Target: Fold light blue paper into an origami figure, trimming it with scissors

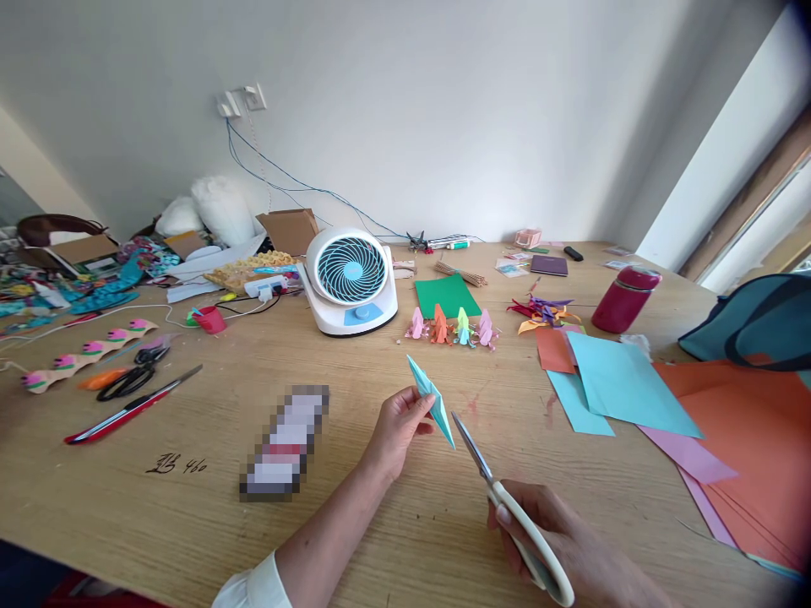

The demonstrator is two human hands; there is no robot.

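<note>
Between the thumb and fingers of my left hand is a narrow folded piece of light blue paper, pointed at both ends. My right hand grips a pair of scissors with cream handles. The scissor blades look nearly closed, and their tips lie close beside the lower point of the folded paper. Beyond my hands, several small origami figures in pink, orange and green stand in a row in front of a green paper sheet.
A white fan stands behind my left hand. To the right are light blue sheets, orange sheets, a dark red bottle and a teal bag. On the left lie black-handled scissors and a red-and-silver cutter.
</note>
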